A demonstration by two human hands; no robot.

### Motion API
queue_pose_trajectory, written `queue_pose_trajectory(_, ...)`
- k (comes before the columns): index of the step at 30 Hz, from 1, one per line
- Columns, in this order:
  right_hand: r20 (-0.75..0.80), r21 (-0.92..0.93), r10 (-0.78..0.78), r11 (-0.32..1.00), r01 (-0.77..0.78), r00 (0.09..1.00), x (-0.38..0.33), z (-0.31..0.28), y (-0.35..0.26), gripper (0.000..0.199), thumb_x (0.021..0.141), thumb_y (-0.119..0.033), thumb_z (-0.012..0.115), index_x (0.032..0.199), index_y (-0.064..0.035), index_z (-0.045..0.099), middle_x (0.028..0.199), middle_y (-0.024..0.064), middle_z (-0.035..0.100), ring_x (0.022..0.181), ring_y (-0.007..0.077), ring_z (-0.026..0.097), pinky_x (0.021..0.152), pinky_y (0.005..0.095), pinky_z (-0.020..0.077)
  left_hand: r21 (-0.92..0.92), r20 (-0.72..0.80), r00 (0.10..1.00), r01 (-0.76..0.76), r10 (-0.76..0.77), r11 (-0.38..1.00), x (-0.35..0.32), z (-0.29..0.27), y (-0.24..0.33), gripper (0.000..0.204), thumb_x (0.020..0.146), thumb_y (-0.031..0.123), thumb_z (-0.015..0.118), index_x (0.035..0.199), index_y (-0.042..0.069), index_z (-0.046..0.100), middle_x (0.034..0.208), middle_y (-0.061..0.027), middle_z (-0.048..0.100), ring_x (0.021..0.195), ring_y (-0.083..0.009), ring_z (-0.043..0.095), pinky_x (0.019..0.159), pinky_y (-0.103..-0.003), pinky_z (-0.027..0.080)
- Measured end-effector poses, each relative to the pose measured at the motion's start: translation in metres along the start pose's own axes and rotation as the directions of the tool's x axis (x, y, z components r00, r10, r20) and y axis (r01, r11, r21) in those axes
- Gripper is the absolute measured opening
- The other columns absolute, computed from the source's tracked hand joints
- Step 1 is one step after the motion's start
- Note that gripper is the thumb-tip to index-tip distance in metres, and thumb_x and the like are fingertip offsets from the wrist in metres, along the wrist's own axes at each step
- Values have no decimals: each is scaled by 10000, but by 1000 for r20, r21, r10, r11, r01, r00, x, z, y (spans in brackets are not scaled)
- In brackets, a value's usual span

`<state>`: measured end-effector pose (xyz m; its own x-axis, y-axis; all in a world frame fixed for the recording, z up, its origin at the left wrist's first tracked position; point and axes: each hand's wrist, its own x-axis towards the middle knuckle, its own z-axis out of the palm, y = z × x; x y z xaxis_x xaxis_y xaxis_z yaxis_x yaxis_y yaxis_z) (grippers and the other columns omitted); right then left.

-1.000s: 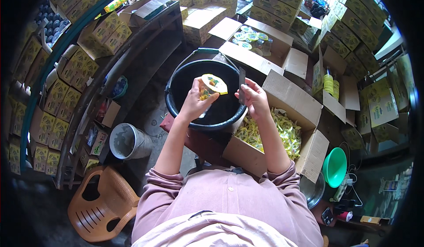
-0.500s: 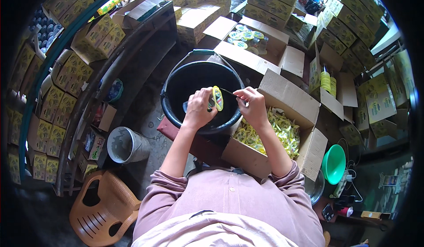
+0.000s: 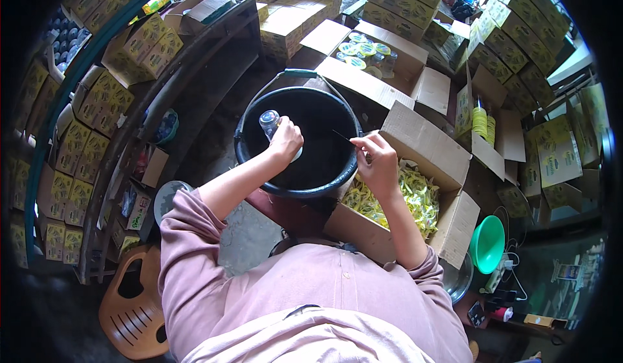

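Over the black bucket (image 3: 300,189), my left hand (image 3: 286,139) grips a clear plastic cup (image 3: 268,120). Its clear base points up and away to the left; a pale edge shows below my fingers. Dark liquid or deep shadow fills the bucket, and I cannot tell which. At the bucket's right rim, my right hand (image 3: 378,158) pinches a thin dark stick (image 3: 340,134), whose tip reaches over the bucket. Beneath my right forearm stands an open carton (image 3: 459,217) full of crumpled yellow-and-clear strips (image 3: 415,194).
Beyond the bucket, an open carton (image 3: 354,81) holds several yellow-lidded cups (image 3: 367,49). Yellow disc stacks (image 3: 479,123) stand in a box at right. Nearby are a green bowl (image 3: 488,245), an orange plastic chair (image 3: 136,311), a grey bucket (image 3: 170,197) and stacked cartons (image 3: 84,142).
My left hand has turned the cup so its yellow-rimmed face no longer shows, and moved it slightly left. My right hand has drawn the stick a little right, away from the cup.
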<state>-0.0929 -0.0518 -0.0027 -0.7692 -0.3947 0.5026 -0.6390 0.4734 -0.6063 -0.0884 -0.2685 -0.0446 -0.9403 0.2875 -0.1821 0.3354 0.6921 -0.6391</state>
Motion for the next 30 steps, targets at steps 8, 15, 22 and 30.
queue_pose_trajectory(8,-15,6,50,999,-50,999,-2,-7,5,194,698,23,562,840,-89,632,761,83,574,689,254,569,631,349,466,-914,-179,964,-89,-197,395,-11,-23,-28,545,602,220,741,1070,53,518,975,-130,495,992,-277,470,855,-349,429)
queue_pose_trajectory(15,-102,-91,-147,986,138,984,1,-23,4,189,670,67,584,807,-53,633,707,85,558,663,224,555,590,306,458,-952,-199,855,-285,-480,-112,-29,-42,14,568,659,127,692,1135,1,409,1027,-172,516,984,-294,532,855,-352,429)
queue_pose_trajectory(22,69,-272,-309,909,316,948,0,-20,-5,169,672,-15,582,818,-85,628,691,45,544,704,218,553,662,334,461,-932,-363,722,-270,-589,244,-39,-55,14,545,612,180,666,1094,53,445,993,-119,524,895,-259,541,773,-379,439)
queue_pose_trajectory(30,75,-310,-391,865,394,917,-3,-15,-3,231,626,-22,577,842,-87,624,735,47,544,758,208,567,690,339,476,-916,-400,674,-274,-621,294,-45,-54,17,557,627,236,683,1099,54,449,976,-137,560,835,-273,574,726,-393,463)
